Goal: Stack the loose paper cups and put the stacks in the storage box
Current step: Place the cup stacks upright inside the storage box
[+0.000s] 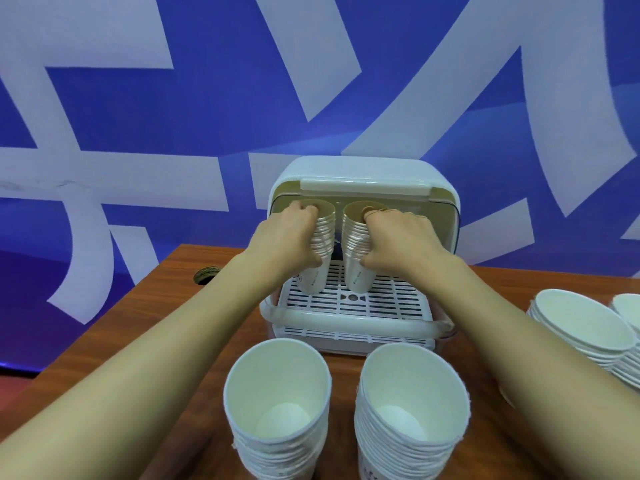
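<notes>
Two tall stacks of paper cups stand upright, mouths up, inside the open storage box (360, 174), their bases at or just above its slatted white tray (381, 303); whether they touch it cannot be told. The left stack (317, 271) is grasped by the left hand (287, 237), the right stack (356, 271) by the right hand (398, 237), each with fingers hooked over the rim and the thumb pressed low on the side. The stacks' long axes run vertically, so each hand sits outside and towards the top of its stack, and the two stacks are near each other but apart, just beside the box's middle line. The coming move appears to be setting them down and letting go; it turns on the bases sitting flat on the tray before the fingers lift out of the rims. Nearer the person, on the wooden table (166, 306), two more stacks wait, a near left stack (277, 410) and a near right stack (412, 417), roughly equally close to either hand. At the far right edge lie further tilted stacks (581, 327).
</notes>
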